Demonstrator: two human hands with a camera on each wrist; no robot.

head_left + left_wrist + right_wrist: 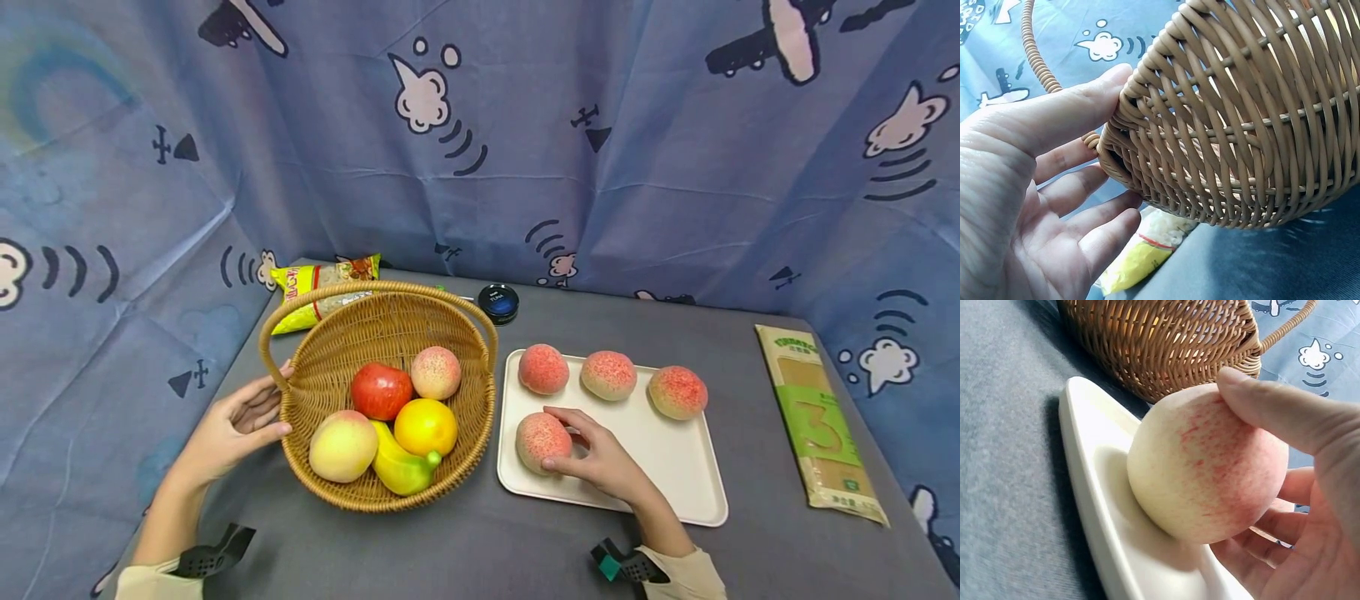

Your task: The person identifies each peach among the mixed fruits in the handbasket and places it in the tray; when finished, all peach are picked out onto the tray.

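Observation:
My left hand (236, 421) holds the left end of a wicker basket (390, 505), thumb and fingers at its rim beside the handle. Inside lie a red apple (381, 391), an orange (426, 427), a banana (401, 465), a small peach (436, 373) and a larger yellowish peach (342, 446). In the right wrist view, a pink-speckled peach (1210, 465) is gripped between the thumb and fingers of my right hand (1310, 487). That peach is over the front left part of a white tray (675, 467). Three more peaches stand along the tray's back, one of them the rightmost peach (678, 392).
Behind the basket lies a yellow snack-like bag (296, 287). A round dark tuna tin (498, 302) sits near the table's back edge. To the right of the tray is a flat green and tan packet (821, 421). A patterned blue curtain (510, 125) hangs behind the grey table.

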